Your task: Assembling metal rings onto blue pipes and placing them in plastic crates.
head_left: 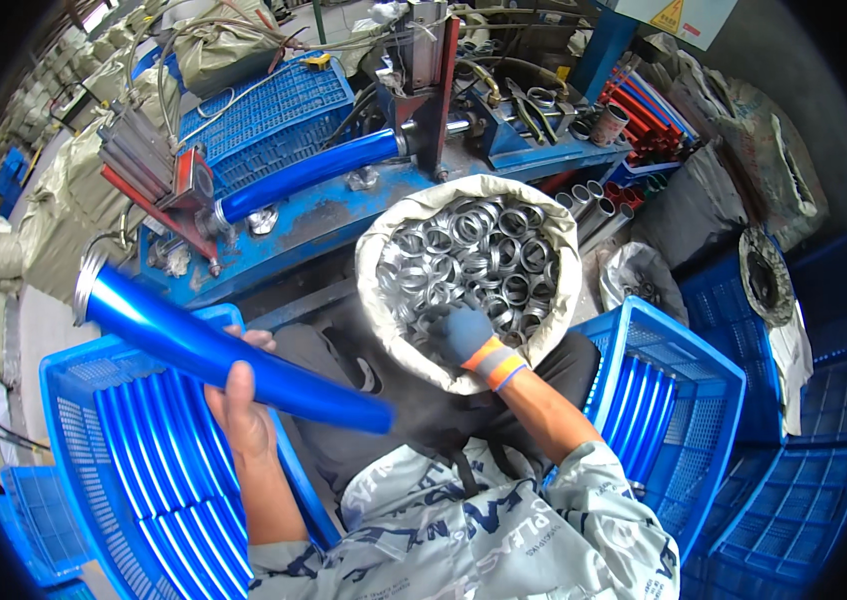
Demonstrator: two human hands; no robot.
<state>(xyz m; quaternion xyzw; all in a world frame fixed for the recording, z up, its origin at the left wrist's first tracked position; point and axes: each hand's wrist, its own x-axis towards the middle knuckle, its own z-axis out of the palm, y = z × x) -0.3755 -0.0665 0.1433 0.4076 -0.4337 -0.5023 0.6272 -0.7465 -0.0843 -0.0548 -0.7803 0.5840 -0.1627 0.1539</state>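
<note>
Bright, even daylight fills the centre of the frame, and colours look saturated. Soft glare streaks run along the blue tube [233, 355] at left and glint off the metal rings [478, 255]. Shadows are faint. Straight edges bow strongly toward the rim, where black vignetting and slight blur take over.

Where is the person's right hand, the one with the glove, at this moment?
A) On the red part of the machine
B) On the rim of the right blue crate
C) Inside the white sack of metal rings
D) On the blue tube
C: the gloved right hand reaches into the white sack among the metal rings, while the bare left hand grips the blue tube.
</note>
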